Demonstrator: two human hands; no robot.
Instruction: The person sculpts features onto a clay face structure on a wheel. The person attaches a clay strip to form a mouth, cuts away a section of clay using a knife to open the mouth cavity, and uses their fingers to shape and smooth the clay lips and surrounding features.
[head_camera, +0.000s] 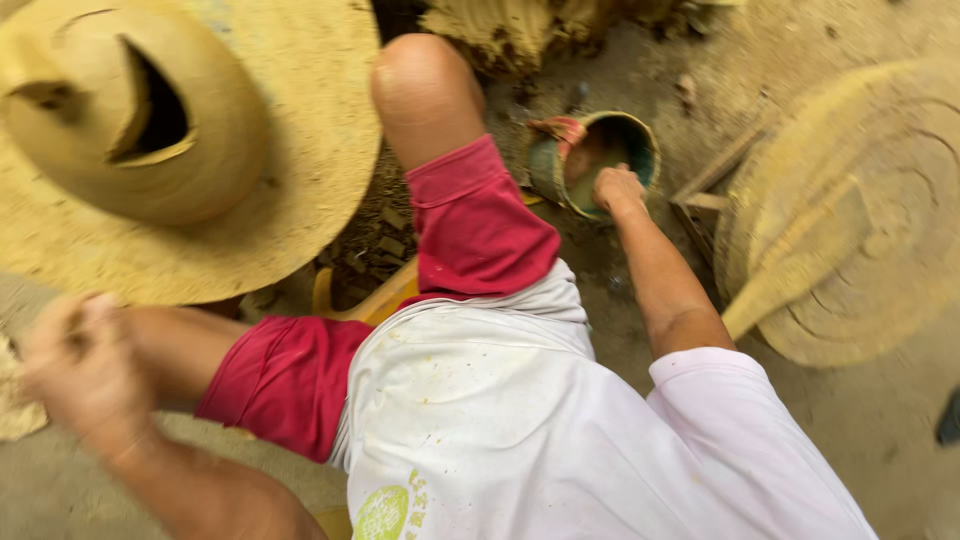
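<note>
My right hand (617, 188) reaches down to a small green bucket (640, 150) on the dirt floor, its fingers curled at the rim; whether it grips anything I cannot tell. My left hand (75, 360) is blurred at the lower left, its fingers closed, near a lump of pale clay (15, 400). A clay pot with a cut opening (130, 110) sits on a round clay-coated disc (300, 180) at the upper left. My knees in red shorts (480, 220) lie between the two.
A second round clay-covered disc (860, 200) with a flat wooden paddle (790, 270) on it lies at the right. A heap of raw clay (530, 30) is at the top. Yellow stool edge (370, 300) shows under my legs.
</note>
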